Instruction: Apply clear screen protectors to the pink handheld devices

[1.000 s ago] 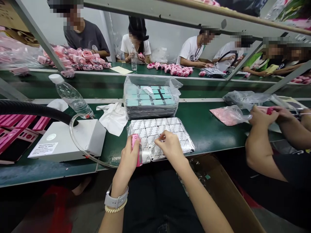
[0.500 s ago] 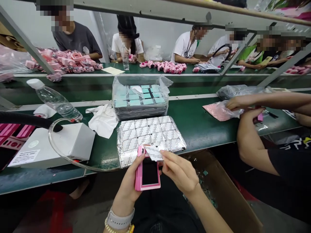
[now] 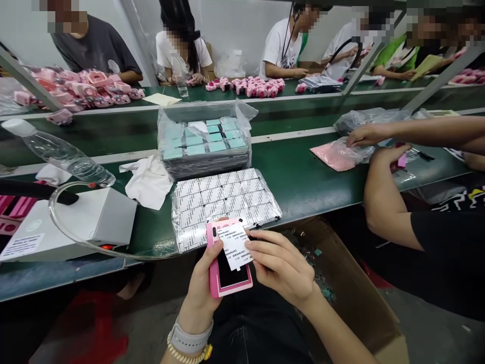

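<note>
My left hand is closed around a pink handheld device with a black screen, held over the bench's front edge. Between the fingertips of my right hand is a white printed adhesive sheet. This sheet covers the upper part of the screen at a slight tilt; I cannot tell whether it is stuck down or only resting there. Just beyond the device lies a plastic-wrapped sheet of white printed pieces. Behind that stands an open plastic bag stacked with teal-faced pieces.
A grey-white box with a clear tube, a white cloth and a tilted water bottle are at left. A co-worker's arm reaches in from the right near a bag of pink pieces. Below is a cardboard box holding scraps.
The white sheet has turned from a slanted angle to lie flatter over the screen, and lower. My right fingers have spread along its edge. The whole view has shifted slightly.
</note>
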`<state>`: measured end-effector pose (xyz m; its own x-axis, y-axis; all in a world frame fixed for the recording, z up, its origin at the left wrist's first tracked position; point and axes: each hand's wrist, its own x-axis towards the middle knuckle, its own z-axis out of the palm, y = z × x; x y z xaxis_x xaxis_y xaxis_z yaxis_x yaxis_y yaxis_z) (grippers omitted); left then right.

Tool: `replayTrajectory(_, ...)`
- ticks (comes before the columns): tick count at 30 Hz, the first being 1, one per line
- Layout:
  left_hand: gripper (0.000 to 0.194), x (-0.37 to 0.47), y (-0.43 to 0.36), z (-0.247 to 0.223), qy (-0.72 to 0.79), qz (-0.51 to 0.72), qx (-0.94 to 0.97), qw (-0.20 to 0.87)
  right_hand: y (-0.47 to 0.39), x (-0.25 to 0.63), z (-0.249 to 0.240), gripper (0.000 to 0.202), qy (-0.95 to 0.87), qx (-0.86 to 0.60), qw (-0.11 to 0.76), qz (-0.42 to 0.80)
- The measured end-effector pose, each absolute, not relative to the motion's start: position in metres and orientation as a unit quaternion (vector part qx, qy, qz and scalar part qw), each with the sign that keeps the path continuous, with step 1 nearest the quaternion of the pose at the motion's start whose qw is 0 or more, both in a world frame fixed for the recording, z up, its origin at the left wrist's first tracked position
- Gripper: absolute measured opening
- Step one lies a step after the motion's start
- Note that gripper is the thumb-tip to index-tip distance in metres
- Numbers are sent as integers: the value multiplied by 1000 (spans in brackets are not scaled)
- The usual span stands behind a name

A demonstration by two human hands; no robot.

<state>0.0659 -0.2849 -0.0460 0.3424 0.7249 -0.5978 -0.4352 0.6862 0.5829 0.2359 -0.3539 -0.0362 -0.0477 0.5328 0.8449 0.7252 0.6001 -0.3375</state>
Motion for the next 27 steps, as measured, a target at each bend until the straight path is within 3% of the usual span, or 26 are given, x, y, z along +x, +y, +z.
replayTrajectory(5,66,75,-291,-40,437,385,166,796,-360,239,-22,36,-706,-465,534,-23)
replayTrajectory(12,94,70,-299,-36,398,406,224,792,-375,237,-12,33,-752,-459,473,-9)
replayTrajectory(21,88,67,-304,-20,377,427,268,777,-378,235,-1,29,-769,-463,439,37)
replayTrajectory(27,63,66,-303,-22,320,461,300,771,-371,237,1,19,-757,-443,472,90)
